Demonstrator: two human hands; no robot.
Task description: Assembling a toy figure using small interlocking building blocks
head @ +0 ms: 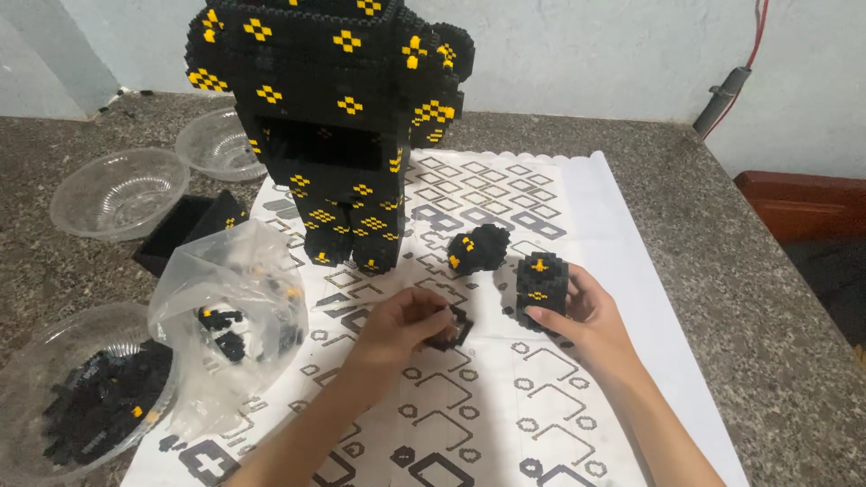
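Observation:
A tall black figure (334, 117) built of small bricks, dotted with yellow crosses, stands at the back of a white instruction sheet (577, 379). My left hand (401, 325) pinches a small black ring-shaped brick piece (456, 329) just above the sheet. My right hand (582, 316) grips a black brick block (541, 281) with yellow marks, resting on the sheet. A rounded black brick lump (478, 248) with yellow spots lies between the figure and that block.
A clear plastic bag (230, 316) of loose black and white bricks sits at the left. A clear bowl (81, 397) holds black bricks; two more clear bowls (117, 191) (216, 144) stand behind. A flat black brick slab (189, 230) lies beside them. The grey stone counter (749, 261) ends at the right.

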